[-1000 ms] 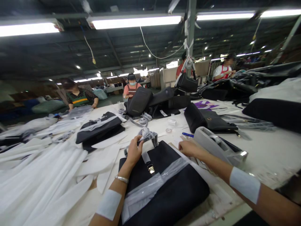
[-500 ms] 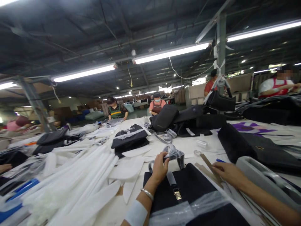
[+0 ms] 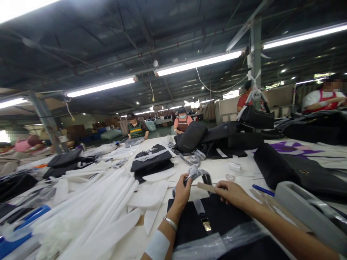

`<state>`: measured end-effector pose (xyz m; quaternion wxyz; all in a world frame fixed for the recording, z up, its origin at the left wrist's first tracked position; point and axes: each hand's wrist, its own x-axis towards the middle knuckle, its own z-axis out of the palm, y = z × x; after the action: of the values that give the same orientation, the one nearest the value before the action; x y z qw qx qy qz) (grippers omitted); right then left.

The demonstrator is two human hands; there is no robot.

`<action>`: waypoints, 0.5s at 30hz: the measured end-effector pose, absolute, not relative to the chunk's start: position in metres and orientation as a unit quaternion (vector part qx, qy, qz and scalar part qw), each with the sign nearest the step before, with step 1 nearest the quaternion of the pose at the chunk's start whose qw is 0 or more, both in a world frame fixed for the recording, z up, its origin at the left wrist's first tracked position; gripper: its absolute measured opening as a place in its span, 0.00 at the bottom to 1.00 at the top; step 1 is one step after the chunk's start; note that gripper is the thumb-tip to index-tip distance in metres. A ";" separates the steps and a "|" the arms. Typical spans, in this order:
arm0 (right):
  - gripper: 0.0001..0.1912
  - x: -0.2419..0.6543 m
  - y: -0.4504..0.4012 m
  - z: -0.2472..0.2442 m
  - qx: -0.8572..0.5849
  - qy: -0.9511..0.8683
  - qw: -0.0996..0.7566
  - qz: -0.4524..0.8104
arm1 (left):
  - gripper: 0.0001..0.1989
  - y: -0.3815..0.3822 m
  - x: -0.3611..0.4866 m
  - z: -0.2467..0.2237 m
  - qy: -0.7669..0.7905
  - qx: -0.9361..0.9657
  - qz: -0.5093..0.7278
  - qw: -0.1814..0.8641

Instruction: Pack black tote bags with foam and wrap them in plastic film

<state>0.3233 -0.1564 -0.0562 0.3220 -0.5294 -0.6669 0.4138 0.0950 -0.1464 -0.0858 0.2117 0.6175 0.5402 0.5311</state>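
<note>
pinching a brown strip (image 3: 206, 187), the right grip (image 3: 230, 193) hovers above the black bag (image 3: 226, 216). the left grip (image 3: 182, 191) clasps a wrapped handle (image 3: 199, 173).

Fluorescent tubes (image 3: 200, 63): main light, burnt to plain white at 10, 1 and 2 o'clock; the one cut off by the frame at 10 flares hardest, a hazy smear beside it.
Roof (image 3: 151, 29): dim grey-black at 12 o'clock, low in contrast.
White sheets (image 3: 100, 206): pale at 8 o'clock, faint shadows in the folds, smeared towards the edge.
Black bag (image 3: 187, 213): at 5 to 6 o'clock, so dark that its surface shows little detail.
Gold buckle (image 3: 206, 225): small glint at 5 o'clock.
Clear film (image 3: 238, 234): streaked with glare.
Steel post (image 3: 45, 119): 9 o'clock, leaning and soft in the stretched margin.
Red-aproned co-worker (image 3: 326, 103): pixel-masked head towards 3 o'clock.
</note>
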 end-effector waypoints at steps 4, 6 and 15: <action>0.03 0.300 -0.150 -0.065 -0.524 -0.590 0.353 0.503 | 0.14 -0.148 0.098 -0.085 0.535 0.621 0.540 0.190; 0.07 0.288 -0.148 -0.064 -0.521 -0.557 0.360 0.537 | 0.13 -0.149 0.100 -0.084 0.531 0.627 0.542 0.179; 0.17 0.254 -0.146 -0.074 -0.473 -0.486 0.451 0.581 | 0.12 -0.146 0.092 -0.088 0.544 0.619 0.555 0.112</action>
<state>0.2542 -0.1464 -0.0743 0.4507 -0.4731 -0.4857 0.5807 0.0923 -0.1460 -0.0879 0.1115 0.6193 0.5441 0.5550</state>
